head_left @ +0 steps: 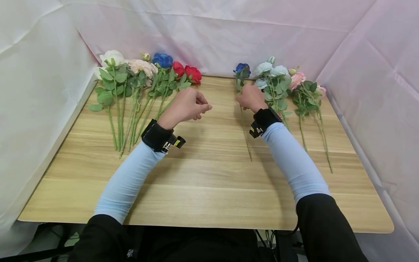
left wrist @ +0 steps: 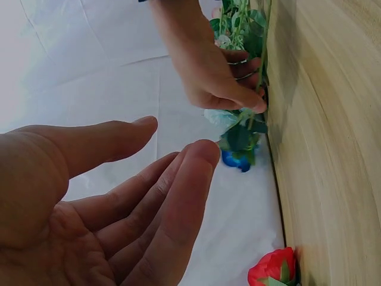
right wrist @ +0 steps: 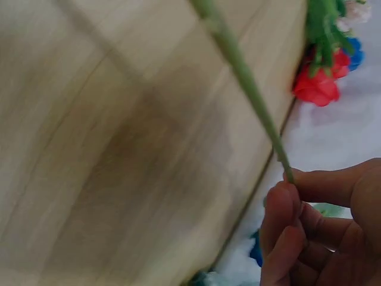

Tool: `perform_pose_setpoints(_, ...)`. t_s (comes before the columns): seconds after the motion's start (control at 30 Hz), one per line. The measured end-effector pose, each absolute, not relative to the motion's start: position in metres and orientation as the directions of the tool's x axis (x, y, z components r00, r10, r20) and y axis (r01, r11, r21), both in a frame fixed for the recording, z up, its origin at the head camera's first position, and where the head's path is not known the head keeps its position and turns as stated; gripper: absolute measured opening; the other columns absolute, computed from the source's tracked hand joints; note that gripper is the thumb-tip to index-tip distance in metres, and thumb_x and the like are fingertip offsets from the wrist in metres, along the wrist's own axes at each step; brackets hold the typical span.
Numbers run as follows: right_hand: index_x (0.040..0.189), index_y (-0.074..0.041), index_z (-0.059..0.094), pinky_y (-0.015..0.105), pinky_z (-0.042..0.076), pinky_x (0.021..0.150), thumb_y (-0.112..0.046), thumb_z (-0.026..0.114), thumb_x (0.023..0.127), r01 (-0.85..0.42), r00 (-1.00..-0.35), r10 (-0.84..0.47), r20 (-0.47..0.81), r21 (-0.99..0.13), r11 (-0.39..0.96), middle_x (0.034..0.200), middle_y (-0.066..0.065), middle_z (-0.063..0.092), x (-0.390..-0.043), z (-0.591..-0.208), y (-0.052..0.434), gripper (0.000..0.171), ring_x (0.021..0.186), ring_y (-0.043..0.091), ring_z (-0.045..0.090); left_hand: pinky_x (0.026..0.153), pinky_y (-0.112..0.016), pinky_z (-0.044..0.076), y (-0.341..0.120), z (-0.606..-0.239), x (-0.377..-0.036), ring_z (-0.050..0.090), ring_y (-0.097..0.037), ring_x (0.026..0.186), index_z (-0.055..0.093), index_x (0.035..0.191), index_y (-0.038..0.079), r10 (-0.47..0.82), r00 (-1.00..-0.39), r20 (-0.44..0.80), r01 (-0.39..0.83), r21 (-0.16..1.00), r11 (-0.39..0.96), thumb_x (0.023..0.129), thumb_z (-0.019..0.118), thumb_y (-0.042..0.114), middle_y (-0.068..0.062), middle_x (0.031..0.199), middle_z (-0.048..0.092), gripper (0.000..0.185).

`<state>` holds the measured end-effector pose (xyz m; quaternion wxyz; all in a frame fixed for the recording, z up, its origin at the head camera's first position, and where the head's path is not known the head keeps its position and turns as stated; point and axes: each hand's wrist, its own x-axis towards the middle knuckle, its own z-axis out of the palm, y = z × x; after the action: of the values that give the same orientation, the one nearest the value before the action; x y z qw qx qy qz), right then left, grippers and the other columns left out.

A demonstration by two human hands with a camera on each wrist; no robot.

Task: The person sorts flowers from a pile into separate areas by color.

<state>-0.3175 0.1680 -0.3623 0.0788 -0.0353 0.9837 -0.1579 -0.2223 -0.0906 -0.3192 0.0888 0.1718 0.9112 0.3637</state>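
Two forearms in pale blue sleeves reach up from the bottom of the head view across the wooden worktop (head_left: 209, 189), each with a black wrist strap. Left of centre, the left hand (head_left: 186, 105) hovers over bare wood with nothing in it, fingers (left wrist: 178, 202) loosely extended and slightly curved, thumb apart (the left wrist view shows the open palm plainly). Right of centre, the right hand (head_left: 250, 97) has hold of the blue flower's stem (head_left: 246, 134), which runs down toward the middle of the frame from under the hand. Up close in the right wrist view, fingertips (right wrist: 283, 205) pinch that thin green stem (right wrist: 244, 80) between thumb and fingers, the stem slanting away to the top of the frame. Just beyond the knuckles sits the blue flower (head_left: 242, 68) itself, its head at the far edge of the worktop. Beside it to the right, pale blue flowers (head_left: 271, 69) and pink flowers (head_left: 297, 80) lie flat, stems pointing back toward the person. Over at upper left, another row: white flower (head_left: 112, 57), cream flower (head_left: 140, 66), a second blue bloom (head_left: 162, 59) and red flowers (head_left: 187, 71), stems gathered close. Behind everything, white cloth (head_left: 229, 32) drapes the back and sides.
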Motion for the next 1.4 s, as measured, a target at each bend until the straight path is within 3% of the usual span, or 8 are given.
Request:
perform_pose_setpoints(0.27, 0.058, -0.013, 0.056, 0.03, 0.033, 0.046, -0.013, 0.052, 0.094, 0.008, -0.982, -0.045, -0.185, -0.273, 0.962, 0.051, 0.004, 0.059, -0.325, -0.379, 0.174, 0.036, 0.05, 0.023, 0.057, 0.064, -0.031, 0.061, -0.089, -0.32, -0.225, 0.077, -0.023, 0.072, 0.079, 0.103, 0.012, 0.388, -0.919, -0.065, 0.242, 0.684, 0.688, 0.099, 0.071, 0.035, -0.005, 0.092, 0.078, 0.024)
perform_pose_setpoints(0.4, 0.061, -0.013, 0.054, 0.037, 0.039, 0.056, -0.019, 0.056, 0.097, 0.019, -0.981, -0.038, -0.193, -0.286, 0.958, 0.05, 0.002, 0.052, -0.326, -0.384, 0.176, 0.036, 0.054, 0.025, 0.056, 0.064, -0.031, 0.061, -0.089, -0.32, -0.225, 0.077, -0.023, 0.073, 0.079, 0.104, 0.013, 0.385, -0.92, -0.072, 0.235, 0.685, 0.69, 0.099, 0.071, 0.036, -0.005, 0.092, 0.078, 0.026)
perform_pose_setpoints(0.57, 0.069, -0.01, 0.061, 0.042, 0.045, 0.069, -0.029, 0.058, 0.103, 0.041, -0.978, -0.027, -0.208, -0.313, 0.949, 0.055, 0.004, 0.057, -0.325, -0.387, 0.181, 0.039, 0.063, 0.027, 0.06, 0.064, -0.032, 0.062, -0.089, -0.319, -0.224, 0.076, -0.022, 0.072, 0.078, 0.104, 0.012, 0.386, -0.92, -0.072, 0.232, 0.692, 0.683, 0.099, 0.07, 0.037, -0.006, 0.09, 0.077, 0.026)
perform_pose_setpoints(0.73, 0.067, -0.009, 0.065, 0.037, 0.044, 0.061, -0.035, 0.06, 0.103, 0.032, -0.979, -0.031, -0.202, -0.303, 0.952, 0.054, 0.005, 0.061, -0.327, -0.388, 0.184, 0.044, 0.059, 0.025, 0.063, 0.064, -0.032, 0.061, -0.09, -0.318, -0.223, 0.076, -0.025, 0.073, 0.078, 0.106, 0.009, 0.389, -0.919, -0.058, 0.243, 0.696, 0.676, 0.1, 0.069, 0.035, -0.008, 0.091, 0.076, 0.028)
perform_pose_setpoints(0.9, 0.056, -0.014, 0.055, 0.031, 0.034, 0.047, -0.038, 0.066, 0.1, 0.002, -0.982, -0.054, -0.181, -0.296, 0.955, 0.047, 0.002, 0.054, -0.327, -0.387, 0.186, 0.052, 0.051, 0.022, 0.058, 0.063, -0.032, 0.061, -0.091, -0.317, -0.223, 0.077, -0.029, 0.075, 0.077, 0.108, 0.008, 0.386, -0.921, -0.046, 0.249, 0.694, 0.676, 0.1, 0.069, 0.034, -0.009, 0.092, 0.076, 0.029)
perform_pose_setpoints(1.03, 0.054, -0.016, 0.05, 0.029, 0.026, 0.046, -0.038, 0.068, 0.1, -0.046, -0.987, -0.096, -0.131, -0.339, 0.94, 0.047, 0.003, 0.054, -0.324, -0.384, 0.183, 0.054, 0.054, 0.026, 0.062, 0.062, -0.031, 0.061, -0.092, -0.318, -0.224, 0.077, -0.027, 0.073, 0.077, 0.109, 0.008, 0.374, -0.927, -0.038, 0.248, 0.684, 0.686, 0.1, 0.069, 0.035, -0.009, 0.091, 0.076, 0.029)
perform_pose_setpoints(1.23, 0.081, -0.006, 0.07, 0.032, 0.046, 0.054, -0.035, 0.065, 0.102, -0.134, -0.978, -0.19, -0.082, -0.448, 0.884, 0.081, 0.015, 0.075, -0.31, -0.374, 0.168, 0.036, 0.076, 0.034, 0.073, 0.062, -0.032, 0.06, -0.092, -0.319, -0.226, 0.077, -0.028, 0.073, 0.077, 0.106, 0.01, 0.37, -0.928, -0.041, 0.242, 0.689, 0.683, 0.1, 0.069, 0.035, -0.008, 0.09, 0.076, 0.028)
perform_pose_setpoints(1.4, 0.104, -0.004, 0.073, 0.037, 0.056, 0.067, -0.033, 0.066, 0.102, -0.196, -0.966, -0.255, -0.042, -0.525, 0.828, 0.096, 0.02, 0.076, -0.294, -0.362, 0.149, 0.03, 0.083, 0.036, 0.075, 0.062, -0.032, 0.06, -0.092, -0.32, -0.226, 0.077, -0.031, 0.077, 0.076, 0.105, 0.01, 0.367, -0.929, -0.047, 0.233, 0.696, 0.679, 0.1, 0.069, 0.035, -0.008, 0.09, 0.075, 0.027)
